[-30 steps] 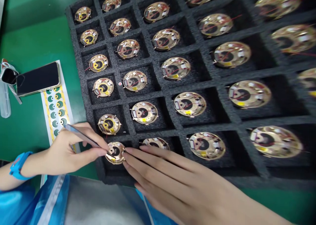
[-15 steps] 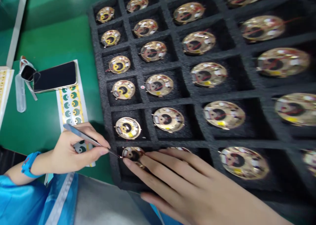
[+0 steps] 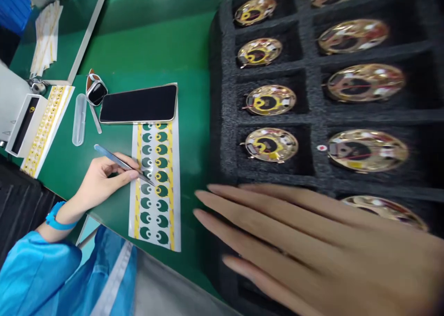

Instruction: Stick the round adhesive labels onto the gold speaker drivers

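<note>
My left hand (image 3: 104,179) is closed around slim metal tweezers (image 3: 121,164), with their tips at the sticker sheet (image 3: 176,168). The sheet carries rows of dark green and yellow ring-shaped pieces; whether the tips grip one cannot be made out. My right hand (image 3: 312,246), palm down with fingers stretched out, is over the near left corner of a black foam tray (image 3: 229,99), covering the compartments beneath. Each visible compartment holds a round gold-coloured electronic part (image 3: 271,145) with a dark centre and fine wires. Several in the left column show a yellow ring piece.
A phone (image 3: 138,104) lies across the sheet's far end. Beside it are a smartwatch (image 3: 96,92) and a clear plastic case (image 3: 79,119). More sticker sheets (image 3: 48,131) and a white box (image 3: 27,124) are at the left. A pale edge strip (image 3: 88,39) crosses the green table.
The view has swung left. My left hand has moved with the tweezers from the tray to the sticker sheet. My right hand has come off the corner part, its fingers now straight.
</note>
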The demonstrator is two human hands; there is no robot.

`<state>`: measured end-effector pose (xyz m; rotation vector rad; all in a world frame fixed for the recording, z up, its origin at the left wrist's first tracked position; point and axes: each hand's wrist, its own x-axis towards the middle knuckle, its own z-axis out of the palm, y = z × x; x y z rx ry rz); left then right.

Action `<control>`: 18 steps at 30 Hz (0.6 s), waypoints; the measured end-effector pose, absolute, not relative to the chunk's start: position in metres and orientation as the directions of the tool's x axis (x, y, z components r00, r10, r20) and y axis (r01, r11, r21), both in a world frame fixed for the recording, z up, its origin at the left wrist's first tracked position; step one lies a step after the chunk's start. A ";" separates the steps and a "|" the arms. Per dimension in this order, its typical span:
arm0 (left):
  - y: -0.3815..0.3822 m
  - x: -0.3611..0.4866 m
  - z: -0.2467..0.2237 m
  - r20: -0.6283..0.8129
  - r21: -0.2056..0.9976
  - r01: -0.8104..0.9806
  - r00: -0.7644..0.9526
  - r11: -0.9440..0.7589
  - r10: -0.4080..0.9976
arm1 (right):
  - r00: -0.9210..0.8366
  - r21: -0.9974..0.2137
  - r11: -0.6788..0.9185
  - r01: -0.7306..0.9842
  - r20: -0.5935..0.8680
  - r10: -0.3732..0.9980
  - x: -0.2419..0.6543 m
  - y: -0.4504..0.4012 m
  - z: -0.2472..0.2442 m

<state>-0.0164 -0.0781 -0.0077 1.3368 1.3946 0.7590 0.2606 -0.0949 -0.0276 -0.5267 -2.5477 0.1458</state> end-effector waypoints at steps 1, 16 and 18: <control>-0.078 -0.016 -0.009 -0.235 0.927 0.331 0.144 0.177 0.961 | -0.818 -0.188 0.932 0.310 0.447 0.362 0.253 -0.082 -0.024; -0.076 -0.013 -0.012 -0.170 0.899 0.435 0.226 0.057 0.959 | -0.880 -0.244 0.941 0.236 0.358 0.313 0.221 -0.044 -0.033; -0.079 -0.014 -0.011 -0.143 0.911 0.410 0.218 0.042 0.965 | -0.882 -0.248 0.939 0.237 0.351 0.316 0.222 -0.043 -0.033</control>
